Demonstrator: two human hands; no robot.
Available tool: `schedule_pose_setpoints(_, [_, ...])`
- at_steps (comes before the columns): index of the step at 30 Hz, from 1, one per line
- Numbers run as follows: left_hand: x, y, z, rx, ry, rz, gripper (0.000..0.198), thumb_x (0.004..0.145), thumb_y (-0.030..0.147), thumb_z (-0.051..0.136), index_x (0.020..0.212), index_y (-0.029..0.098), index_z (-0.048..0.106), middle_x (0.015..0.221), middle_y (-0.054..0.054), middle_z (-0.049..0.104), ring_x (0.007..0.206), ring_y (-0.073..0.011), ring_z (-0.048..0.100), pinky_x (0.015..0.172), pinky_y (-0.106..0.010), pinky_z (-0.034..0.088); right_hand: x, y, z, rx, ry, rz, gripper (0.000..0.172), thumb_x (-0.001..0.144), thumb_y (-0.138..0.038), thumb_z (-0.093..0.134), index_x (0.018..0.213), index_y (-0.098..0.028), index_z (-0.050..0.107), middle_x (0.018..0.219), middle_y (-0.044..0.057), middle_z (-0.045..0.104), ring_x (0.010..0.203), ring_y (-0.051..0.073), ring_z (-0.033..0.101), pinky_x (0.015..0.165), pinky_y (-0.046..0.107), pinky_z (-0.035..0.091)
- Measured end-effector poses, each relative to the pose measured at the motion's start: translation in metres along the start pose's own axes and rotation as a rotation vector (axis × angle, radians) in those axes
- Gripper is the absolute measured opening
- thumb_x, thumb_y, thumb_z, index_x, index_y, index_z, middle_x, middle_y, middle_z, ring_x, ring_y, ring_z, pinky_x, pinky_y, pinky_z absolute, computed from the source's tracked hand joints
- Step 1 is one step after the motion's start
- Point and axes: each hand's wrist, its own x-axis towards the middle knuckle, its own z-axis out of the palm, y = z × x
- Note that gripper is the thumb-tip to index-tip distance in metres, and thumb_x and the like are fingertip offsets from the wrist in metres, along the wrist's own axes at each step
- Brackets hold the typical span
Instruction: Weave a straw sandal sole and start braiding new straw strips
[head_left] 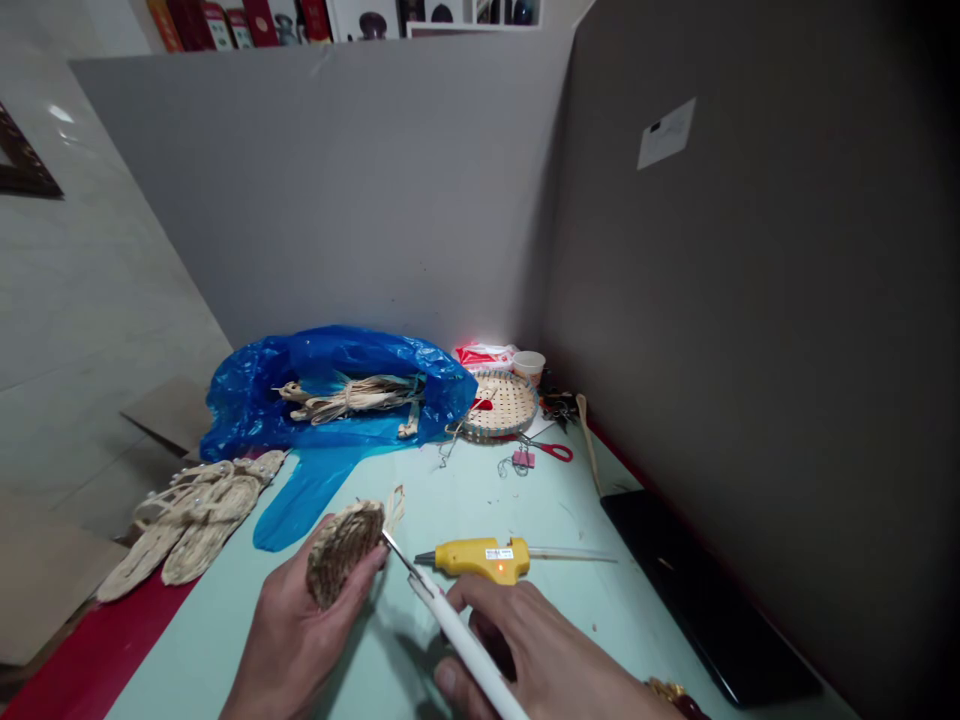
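My left hand (pixel 300 625) grips a small oval woven straw piece (pixel 349 550) with a brown, coarse inner face. Loose pale straw strands (pixel 394 508) stick out at its right edge. In my right hand (pixel 517 635) is a slim white tool (pixel 469 640) with a thin metal tip. That tip reaches the piece's right edge, close to my left fingers; whether it touches, I cannot tell. Just beyond my right hand lies a yellow hot glue gun (pixel 480 555), its small light glowing and a clear glue stick protruding from its back.
Woven straw sandals (pixel 202 520) lie at the left edge. A blue plastic bag (pixel 337 350) holding straw bundles (pixel 360 397) sits at the back, beside a round woven basket (pixel 499 400), red-handled scissors (pixel 556 452) and a paper cup (pixel 529 364). At right are a black flat object (pixel 705 590) and a grey partition (pixel 712 300).
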Motion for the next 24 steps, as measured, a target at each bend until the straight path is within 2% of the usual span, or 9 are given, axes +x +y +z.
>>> schedule_pose_setpoints(2, [-0.001, 0.0, 0.0, 0.014, -0.013, 0.056, 0.02, 0.066, 0.043, 0.073, 0.076, 0.026, 0.073, 0.08, -0.003, 0.077, 0.078, -0.0255, 0.071, 0.074, -0.03, 0.057, -0.001, -0.001, -0.002, 0.016, -0.003, -0.012, 0.014, 0.075, -0.03, 0.06, 0.084, -0.019, 0.056, 0.076, 0.0, 0.059, 0.064, 0.014, 0.049, 0.057, 0.025, 0.035])
schedule_pose_setpoints(5, [-0.001, -0.002, -0.001, 0.036, -0.042, 0.137, 0.018, 0.069, 0.043, 0.072, 0.074, 0.026, 0.073, 0.073, -0.004, 0.077, 0.071, -0.0252, 0.07, 0.069, -0.031, 0.058, -0.002, -0.001, -0.003, 0.028, -0.009, -0.019, 0.017, 0.077, -0.032, 0.059, 0.087, -0.019, 0.057, 0.085, 0.003, 0.061, 0.07, 0.016, 0.051, 0.059, 0.025, 0.036])
schedule_pose_setpoints(7, [0.0, -0.004, -0.003, 0.048, -0.061, 0.161, 0.016, 0.069, 0.041, 0.072, 0.073, 0.026, 0.073, 0.073, -0.004, 0.077, 0.069, -0.0255, 0.071, 0.066, -0.031, 0.058, -0.002, 0.001, -0.002, 0.038, -0.008, -0.012, 0.017, 0.077, -0.033, 0.06, 0.087, -0.019, 0.058, 0.084, 0.003, 0.061, 0.073, 0.017, 0.052, 0.06, 0.025, 0.036])
schedule_pose_setpoints(11, [0.001, -0.005, -0.003, 0.047, -0.012, 0.108, 0.016, 0.066, 0.04, 0.074, 0.072, 0.026, 0.076, 0.074, -0.003, 0.08, 0.068, -0.0261, 0.073, 0.064, -0.03, 0.059, 0.001, 0.005, 0.002, 0.02, 0.064, -0.025, 0.015, 0.075, -0.032, 0.063, 0.081, -0.019, 0.058, 0.073, 0.0, 0.06, 0.07, 0.016, 0.051, 0.062, 0.025, 0.035])
schedule_pose_setpoints(15, [0.002, -0.003, -0.004, 0.023, 0.007, 0.081, 0.02, 0.059, 0.042, 0.078, 0.069, 0.024, 0.076, 0.072, -0.004, 0.08, 0.069, -0.0276, 0.074, 0.065, -0.029, 0.059, 0.004, 0.008, 0.006, 0.053, 0.067, -0.049, 0.011, 0.069, -0.022, 0.064, 0.072, -0.019, 0.054, 0.059, -0.005, 0.052, 0.053, 0.01, 0.042, 0.051, 0.023, 0.03])
schedule_pose_setpoints(19, [0.001, -0.004, -0.003, 0.008, -0.007, 0.073, 0.021, 0.061, 0.043, 0.079, 0.069, 0.024, 0.077, 0.072, -0.004, 0.079, 0.07, -0.0272, 0.074, 0.065, -0.028, 0.058, 0.005, 0.009, 0.01, 0.134, 0.057, -0.066, 0.021, 0.061, -0.01, 0.065, 0.063, -0.019, 0.046, 0.05, -0.008, 0.045, 0.046, 0.007, 0.033, 0.042, 0.02, 0.024])
schedule_pose_setpoints(24, [-0.001, -0.009, -0.006, -0.011, 0.008, 0.046, 0.021, 0.063, 0.042, 0.082, 0.072, 0.023, 0.077, 0.077, -0.004, 0.079, 0.073, -0.024, 0.071, 0.068, -0.025, 0.055, 0.005, 0.009, 0.014, 0.143, 0.062, -0.038, 0.023, 0.06, -0.002, 0.059, 0.06, -0.019, 0.044, 0.048, -0.008, 0.041, 0.046, 0.007, 0.034, 0.04, 0.018, 0.022])
